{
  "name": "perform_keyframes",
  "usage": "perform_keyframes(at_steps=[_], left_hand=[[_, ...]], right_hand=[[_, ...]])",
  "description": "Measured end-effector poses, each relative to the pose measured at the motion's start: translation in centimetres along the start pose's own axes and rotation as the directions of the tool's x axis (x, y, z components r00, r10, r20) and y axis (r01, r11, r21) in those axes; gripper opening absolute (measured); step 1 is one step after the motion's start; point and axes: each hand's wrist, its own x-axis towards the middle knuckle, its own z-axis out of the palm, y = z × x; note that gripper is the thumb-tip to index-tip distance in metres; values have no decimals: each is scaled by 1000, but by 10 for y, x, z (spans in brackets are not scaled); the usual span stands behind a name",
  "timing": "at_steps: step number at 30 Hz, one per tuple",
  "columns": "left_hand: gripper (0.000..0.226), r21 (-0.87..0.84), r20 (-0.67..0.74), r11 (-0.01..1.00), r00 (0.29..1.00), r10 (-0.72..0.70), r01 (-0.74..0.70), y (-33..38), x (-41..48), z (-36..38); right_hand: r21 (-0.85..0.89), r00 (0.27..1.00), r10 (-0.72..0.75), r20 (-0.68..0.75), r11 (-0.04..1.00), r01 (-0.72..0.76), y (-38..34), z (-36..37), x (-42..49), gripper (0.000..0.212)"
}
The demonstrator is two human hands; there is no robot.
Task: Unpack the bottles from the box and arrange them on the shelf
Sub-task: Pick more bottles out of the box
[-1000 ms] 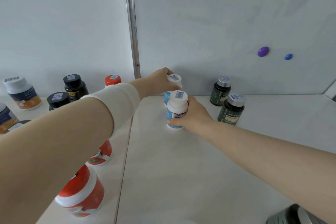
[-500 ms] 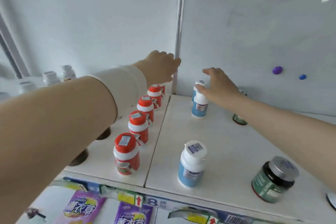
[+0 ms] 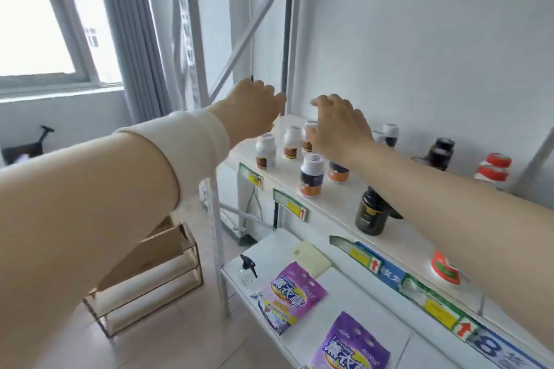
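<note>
The white shelf (image 3: 398, 237) runs from the upper middle down to the lower right and carries several bottles. White bottles with brown labels (image 3: 265, 151) stand at its far left end, a white-capped blue and orange bottle (image 3: 311, 178) stands nearer the front edge, and a dark bottle (image 3: 370, 213) sits partly behind my right forearm. My left hand (image 3: 254, 108) hovers above the left end with loosely curled fingers, holding nothing. My right hand (image 3: 338, 126) hangs relaxed just over the white bottles, also holding nothing. No box is in view.
Further right on the shelf stand a black bottle (image 3: 440, 153) and red-capped bottles (image 3: 494, 171). A lower shelf holds purple bags (image 3: 292, 290) and a small spray bottle (image 3: 247, 271). A wooden rack (image 3: 150, 275) stands on the floor at left, below a window with a curtain.
Both hands have let go of the white-capped blue bottles and pulled back from the shelf. My view has swung left and backed away, showing the window and floor.
</note>
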Motion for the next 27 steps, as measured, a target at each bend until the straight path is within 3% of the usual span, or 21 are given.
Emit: perform_keyframes(at_steps=[5,9,12,14,16,18,19,21,24,27], left_hand=[[37,15,187,974,956,-226,228,-113,-71,103],[38,-59,391,895,835,-387,442,-179,-129,202],[38,-104,593,871,733,-333,481,-198,-174,277],[39,-141,797,884,581,-166,446,-197,-197,329],[43,-178,911,889,412,-13,422,-193,-212,378],[45,-199,939,883,341,48,424,-188,-217,421],[44,-213,940,870,335,58,445,-187,-216,441],[44,-248,939,829,336,77,501,-188,-205,473],[43,-309,933,746,342,116,590,-197,-182,512],[43,-298,945,703,302,123,645,-211,-157,550]], right_hand=[[116,975,-220,41,970,214,-144,74,57,47],[221,933,-328,150,931,292,-248,153,84,48],[259,868,-361,341,924,283,-303,223,83,47],[256,750,-368,549,929,268,-327,271,78,50],[233,532,-355,769,930,284,-340,315,74,53],[211,283,-313,906,917,337,-347,359,76,55],[198,203,-286,937,909,366,-349,381,80,56],[188,154,-263,953,905,381,-353,419,96,56],[222,184,-291,939,920,322,-354,465,131,52],[226,168,-293,941,916,332,-354,499,174,49]])
